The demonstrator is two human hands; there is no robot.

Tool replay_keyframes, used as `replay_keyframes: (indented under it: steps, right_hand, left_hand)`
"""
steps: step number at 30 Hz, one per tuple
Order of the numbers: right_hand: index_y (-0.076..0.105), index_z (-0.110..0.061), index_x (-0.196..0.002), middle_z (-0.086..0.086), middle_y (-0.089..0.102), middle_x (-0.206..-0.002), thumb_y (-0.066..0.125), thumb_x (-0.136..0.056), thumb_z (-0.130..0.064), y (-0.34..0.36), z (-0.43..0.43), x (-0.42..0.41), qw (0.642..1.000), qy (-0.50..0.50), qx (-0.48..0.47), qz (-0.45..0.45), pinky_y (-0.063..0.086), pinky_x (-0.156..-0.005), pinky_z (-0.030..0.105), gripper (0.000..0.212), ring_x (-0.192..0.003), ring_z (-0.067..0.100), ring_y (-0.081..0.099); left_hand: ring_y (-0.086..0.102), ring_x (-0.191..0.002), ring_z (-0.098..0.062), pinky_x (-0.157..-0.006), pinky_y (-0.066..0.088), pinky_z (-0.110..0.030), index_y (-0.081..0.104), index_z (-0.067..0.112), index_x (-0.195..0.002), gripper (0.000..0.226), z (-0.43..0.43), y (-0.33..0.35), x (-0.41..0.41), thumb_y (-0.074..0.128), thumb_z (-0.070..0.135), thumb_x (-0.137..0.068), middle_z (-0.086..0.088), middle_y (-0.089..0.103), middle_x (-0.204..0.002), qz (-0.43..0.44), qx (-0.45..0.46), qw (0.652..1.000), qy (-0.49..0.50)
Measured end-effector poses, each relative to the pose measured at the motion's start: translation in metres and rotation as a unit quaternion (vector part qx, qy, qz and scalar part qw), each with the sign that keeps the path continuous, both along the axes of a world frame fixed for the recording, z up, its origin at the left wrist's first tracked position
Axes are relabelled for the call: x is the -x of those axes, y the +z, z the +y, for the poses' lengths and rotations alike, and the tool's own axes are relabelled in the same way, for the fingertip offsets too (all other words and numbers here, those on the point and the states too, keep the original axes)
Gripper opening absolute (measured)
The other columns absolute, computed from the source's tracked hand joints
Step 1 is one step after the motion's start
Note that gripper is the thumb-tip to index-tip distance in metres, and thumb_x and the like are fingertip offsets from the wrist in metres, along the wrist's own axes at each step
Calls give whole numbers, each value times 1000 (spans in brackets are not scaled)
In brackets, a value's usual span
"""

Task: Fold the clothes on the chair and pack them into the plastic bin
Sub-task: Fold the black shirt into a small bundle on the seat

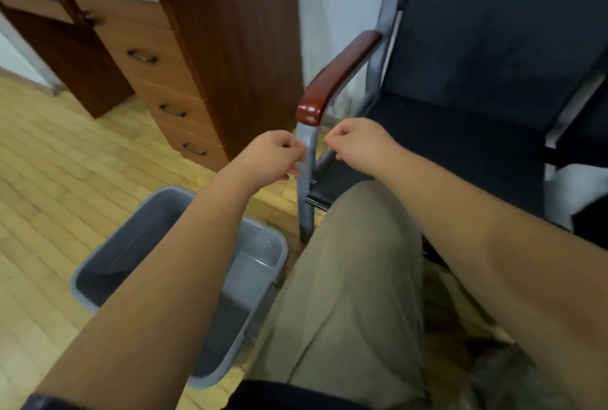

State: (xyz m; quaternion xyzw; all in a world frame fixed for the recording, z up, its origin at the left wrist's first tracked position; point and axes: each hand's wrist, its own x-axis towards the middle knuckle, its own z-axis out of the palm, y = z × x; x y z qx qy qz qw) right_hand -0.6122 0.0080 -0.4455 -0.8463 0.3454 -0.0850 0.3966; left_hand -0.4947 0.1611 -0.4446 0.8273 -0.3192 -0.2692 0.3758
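in the head view both bare forearms reach forward and the two hands are close to each other in front of the chair (460, 133). the left hand (276, 156) has its fingers curled in, with the thumb against them, just beside the grey metal front post (306, 159) of the chair. the right hand (358, 146) is curled in the same way on the other side of this post. the picture is blurred there, so i cannot tell if either hand pinches something or is only closed.

the chair has a dark seat and a dark back, a grey metal frame and a shiny red-brown wooden armrest (342, 70). at the right edge of the seat lies a white piece (559, 186), too blurred to name.

under the right forearm a beige cloth (355, 278) with long soft folds runs from the front edge of the seat down to the bottom of the picture. it looks like trousers, but i cannot tell if it is held or worn.

the plastic bin (131, 245) is grey and rectangular with rounded corners. it stands on the light wooden floor (65, 163), left of the chair, and the left forearm partly hides it.

behind it stands a brown wooden desk (230, 47) with drawers.
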Motion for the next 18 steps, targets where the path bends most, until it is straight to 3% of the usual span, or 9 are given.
replay_keyframes:
  steps: [3, 9, 12, 15, 16, 18]
  right_hand:
    - [75, -4, -102, 17, 76, -102, 56, -92, -25, 17, -41, 62, 998, -69, -9, -7, 60, -91, 54, 30, -98, 34, 73]
    - [78, -22, -101, -1, 78, -104, 62, -98, -30, 30, -117, 194, 977, -202, -62, -14, 63, -92, 43, 18, -97, 18, 75]
    - [77, -20, -104, -2, 76, -106, 62, -102, -28, 18, -141, 249, 947, -294, -110, -62, 63, -86, 34, 17, -95, 16, 74]
    - [72, -11, -102, 3, 74, -95, 63, -101, -19, -2, -161, 292, 903, -383, -173, -88, 55, -62, 29, 12, -75, 16, 68]
    - [69, -10, -103, 4, 74, -92, 63, -99, -17, -7, -170, 303, 891, -407, -185, -75, 56, -61, 30, 10, -73, 16, 68]
    - [69, -8, -107, 6, 76, -98, 62, -97, -17, -11, -189, 322, 878, -439, -189, -36, 63, -74, 35, 15, -85, 20, 74]
  left_hand:
    - [77, -82, -13, -82, 63, -35, 72, 14, -110, 18, -50, 19, 30, 58, 24, -105, -2, 78, -104, -18, 3, 998, -58]
    - [78, -89, -10, -82, 63, -32, 71, 26, -112, 15, -164, 58, 97, 57, 25, -105, 8, 78, -107, -53, -30, 973, -221]
    - [78, -87, -8, -84, 64, -35, 73, 26, -109, 15, -219, 67, 143, 59, 25, -103, 9, 79, -103, -64, -12, 954, -291]
    - [78, -88, -8, -86, 64, -37, 75, 28, -107, 15, -267, 61, 193, 60, 27, -102, 10, 80, -102, -43, -17, 935, -351]
    - [78, -88, -7, -86, 64, -36, 75, 29, -108, 15, -279, 56, 208, 60, 28, -102, 10, 80, -103, -39, -20, 929, -367]
    - [78, -89, -7, -86, 63, -36, 74, 29, -109, 15, -300, 41, 236, 60, 27, -103, 10, 79, -104, -28, -24, 922, -385]
